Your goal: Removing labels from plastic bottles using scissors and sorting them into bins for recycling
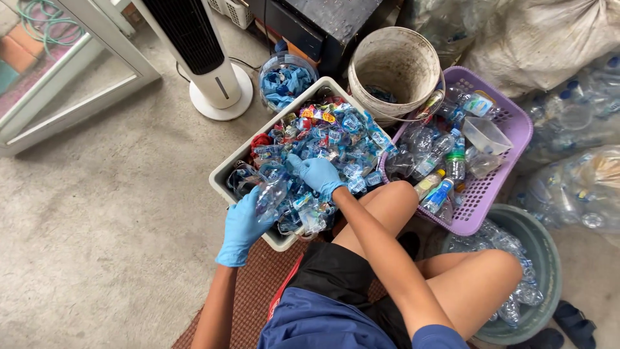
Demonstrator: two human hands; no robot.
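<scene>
I sit over a white rectangular bin (223, 169) heaped with crumpled blue and red plastic bottle labels. Both my hands wear blue gloves. My left hand (244, 223) is at the bin's near left corner, closed around a clear crushed plastic bottle (272, 192). My right hand (317, 173) rests on the pile of labels in the middle of the bin, fingers curled into the wrappers; what it grips is not clear.
A purple basket (510, 132) of plastic bottles stands at my right, a dirty white bucket (394, 64) behind it. A green tub (542, 258) of clear bottles sits by my right knee. A white tower fan (206, 58), a jar of blue caps (286, 77) and sacks of bottles (575, 161) surround me.
</scene>
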